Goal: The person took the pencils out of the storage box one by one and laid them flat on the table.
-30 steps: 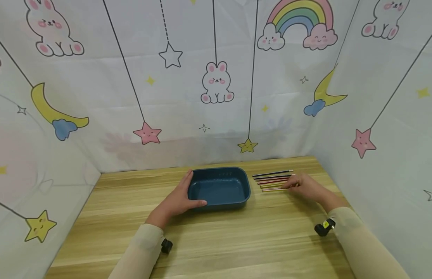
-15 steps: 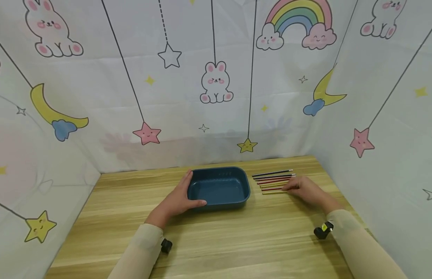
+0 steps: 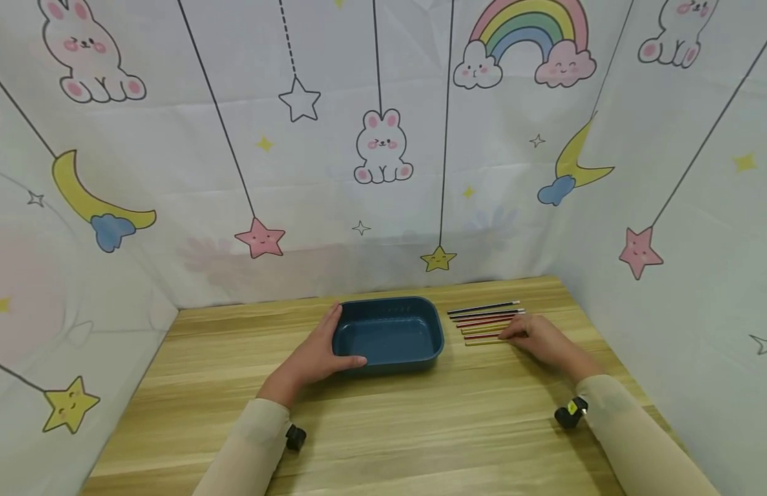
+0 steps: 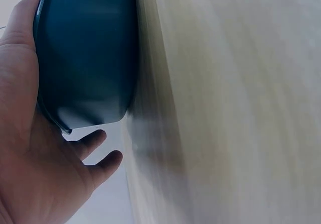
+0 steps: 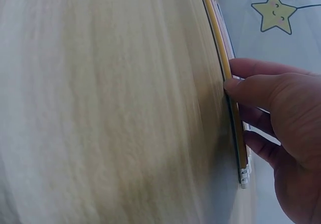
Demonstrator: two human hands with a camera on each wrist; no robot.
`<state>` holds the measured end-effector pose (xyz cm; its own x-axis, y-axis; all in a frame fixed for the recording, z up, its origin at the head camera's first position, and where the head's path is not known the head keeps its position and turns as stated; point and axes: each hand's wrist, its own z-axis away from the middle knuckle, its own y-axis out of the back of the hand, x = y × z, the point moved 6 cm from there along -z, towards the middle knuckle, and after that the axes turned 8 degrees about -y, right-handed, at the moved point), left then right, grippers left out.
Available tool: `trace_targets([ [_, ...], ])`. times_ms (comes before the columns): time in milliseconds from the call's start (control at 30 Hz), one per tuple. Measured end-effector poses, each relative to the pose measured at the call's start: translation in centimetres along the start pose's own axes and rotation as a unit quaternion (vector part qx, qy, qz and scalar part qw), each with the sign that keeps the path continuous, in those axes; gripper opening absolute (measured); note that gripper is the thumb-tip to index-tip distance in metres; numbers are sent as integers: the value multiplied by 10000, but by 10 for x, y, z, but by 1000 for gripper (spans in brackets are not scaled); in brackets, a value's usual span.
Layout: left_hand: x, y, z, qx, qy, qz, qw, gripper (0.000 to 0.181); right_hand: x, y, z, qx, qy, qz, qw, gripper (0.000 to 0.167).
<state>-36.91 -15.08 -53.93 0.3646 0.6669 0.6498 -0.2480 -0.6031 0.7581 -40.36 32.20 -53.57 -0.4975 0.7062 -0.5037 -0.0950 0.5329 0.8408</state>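
Observation:
A dark blue rectangular container (image 3: 401, 365) stands on the table with nothing visible inside. My left hand (image 3: 312, 357) holds its left end, thumb along the front rim and fingers around the back corner. Two fingers stick out past the wall in the left wrist view. To the right, several pencils lie in a row, among them a dark one (image 3: 482, 307) at the back and a red one (image 3: 482, 337). My right hand (image 3: 541, 339) pinches the frontmost yellow pencil (image 5: 215, 25) between thumb and finger, near its white eraser end. That pencil lies low, at the table surface.
The wood-grain table (image 3: 383, 441) reaches to white cloth walls (image 3: 321, 186) printed with rabbits, stars and moons at the back and both sides. A small black device (image 3: 569, 413) sits at the right wrist, another (image 3: 295, 437) at the left.
My right hand has shifted slightly towards the front. The front yellow pencil now lies a little apart from the red pencil behind it. My left hand and the container have stayed put.

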Motion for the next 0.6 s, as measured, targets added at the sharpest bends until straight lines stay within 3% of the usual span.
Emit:
trace_targets([
  [133, 5, 3, -1, -14, -57, -268, 9996, 133, -1, -1, 1, 86, -4, -37, 10000, 21],
  [400, 13, 9, -2, -74, -186, -858, 9961, 129, -7, 0, -1, 408, -381, 1, 9984, 11],
  [500, 16, 14, 0, 163, -239, -940, 9952, 121, -19, -1, -6, 526, -258, 125, 9982, 7],
  [600, 19, 25, 7, 713, -241, -1066, 9914, 109, -32, -4, -12, 584, -195, 365, 9974, 9],
])
